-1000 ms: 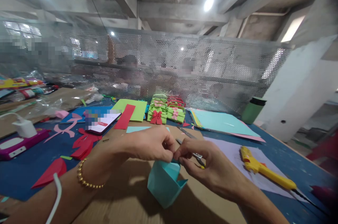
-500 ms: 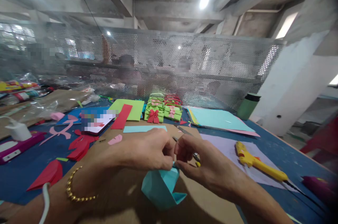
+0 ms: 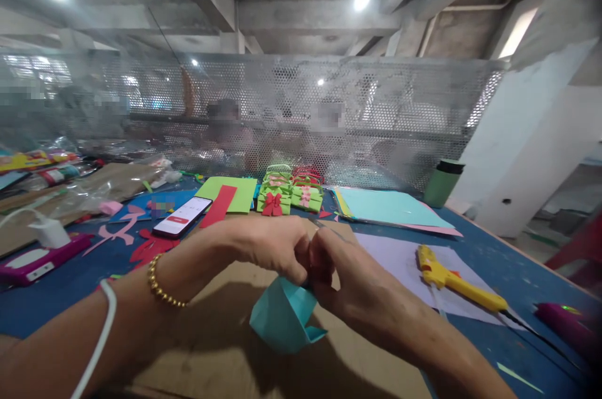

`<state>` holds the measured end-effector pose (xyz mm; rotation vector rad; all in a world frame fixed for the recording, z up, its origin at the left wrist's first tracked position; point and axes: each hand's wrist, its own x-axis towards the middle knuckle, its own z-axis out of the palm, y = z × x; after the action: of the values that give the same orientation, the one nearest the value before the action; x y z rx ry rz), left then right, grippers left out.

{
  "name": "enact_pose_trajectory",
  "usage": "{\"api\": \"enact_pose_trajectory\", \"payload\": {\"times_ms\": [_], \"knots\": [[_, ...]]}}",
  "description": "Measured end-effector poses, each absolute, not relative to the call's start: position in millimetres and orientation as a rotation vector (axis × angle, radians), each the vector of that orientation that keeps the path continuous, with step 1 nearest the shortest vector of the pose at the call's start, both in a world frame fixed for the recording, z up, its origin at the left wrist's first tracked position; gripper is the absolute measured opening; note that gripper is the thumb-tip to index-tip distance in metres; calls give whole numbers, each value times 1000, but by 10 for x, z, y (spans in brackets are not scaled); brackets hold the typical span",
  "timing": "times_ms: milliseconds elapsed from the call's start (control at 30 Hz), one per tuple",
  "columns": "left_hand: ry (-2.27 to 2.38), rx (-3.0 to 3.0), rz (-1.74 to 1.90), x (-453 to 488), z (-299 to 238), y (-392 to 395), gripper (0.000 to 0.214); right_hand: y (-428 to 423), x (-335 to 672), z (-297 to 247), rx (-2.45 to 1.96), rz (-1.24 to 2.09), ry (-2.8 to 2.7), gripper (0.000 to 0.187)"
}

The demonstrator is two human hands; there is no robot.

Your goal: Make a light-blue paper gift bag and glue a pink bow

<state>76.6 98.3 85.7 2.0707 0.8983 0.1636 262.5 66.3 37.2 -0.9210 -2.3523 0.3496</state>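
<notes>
A folded light-blue paper piece (image 3: 285,317), boxy with a pointed flap at its lower right, hangs over the brown cardboard (image 3: 207,330). My left hand (image 3: 277,248) pinches its top edge, fingers curled and thumb pointing down. Close against it, my right hand (image 3: 333,267) is also closed at the same top edge. The fingertips of both hands meet there, and the exact grip is partly hidden behind the knuckles. Behind the hands, scissors (image 3: 324,226) show only in small part.
A yellow glue gun (image 3: 451,283) lies on lilac paper (image 3: 376,255) at right. Small green paper bags (image 3: 275,195) with bows stand at the back. A phone (image 3: 183,217), red paper scraps (image 3: 150,248) and a purple power strip (image 3: 42,264) lie left. A green bottle (image 3: 442,182) stands back right.
Both hands have risen slightly and drawn closer together at the paper's top edge. My left forearm has shifted right, and the fingers now cover the light-blue strip behind.
</notes>
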Motion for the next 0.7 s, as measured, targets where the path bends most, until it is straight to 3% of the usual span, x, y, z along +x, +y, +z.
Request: {"api": "enact_pose_trajectory", "payload": {"times_ms": [267, 400, 700], "knots": [[977, 2145, 166, 711, 921, 1024, 2, 766, 2707, 438, -964, 465, -2230, 8], [1058, 2174, 386, 575, 905, 971, 7, 841, 2736, 477, -946, 415, -2101, 5], [1088, 2005, 760, 461, 500, 1040, 14, 881, 2638, 389, -952, 565, -2131, 15]]}}
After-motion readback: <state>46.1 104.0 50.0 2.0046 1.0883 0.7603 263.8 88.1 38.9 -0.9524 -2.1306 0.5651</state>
